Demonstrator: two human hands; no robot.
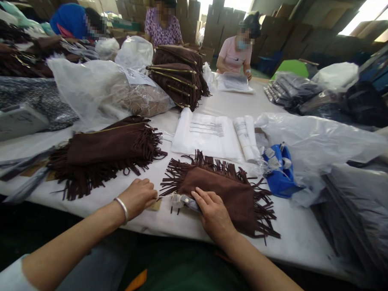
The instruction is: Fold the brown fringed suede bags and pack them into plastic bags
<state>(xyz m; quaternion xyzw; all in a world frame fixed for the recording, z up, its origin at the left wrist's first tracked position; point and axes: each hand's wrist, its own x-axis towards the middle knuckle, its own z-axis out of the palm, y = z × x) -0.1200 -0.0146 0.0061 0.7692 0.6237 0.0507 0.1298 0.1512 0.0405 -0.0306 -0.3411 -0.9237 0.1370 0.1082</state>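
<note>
A brown fringed bag (224, 196) lies flat on the table in front of me. My right hand (214, 213) rests on its left part, fingers stretched out over the bag and the end of a grey plastic-wrapped strap (190, 202). Metal fittings (176, 198) show at the strap's end. Left of the bag, my left hand (142, 200) is closed, its fingertips pinching what looks like a thin white string. Just below those fingertips sits a small tan tag (154, 204). Another brown fringed bag (108, 146) with a zipper lies farther left.
White printed plastic bags (207, 135) lie behind the near bag. To the right are a blue holder (279, 170) and grey plastic-wrapped goods (355, 212). Brown zippered bags (179, 74) are stacked behind, beside a filled clear bag (113, 88). Several people work across the table (243, 105).
</note>
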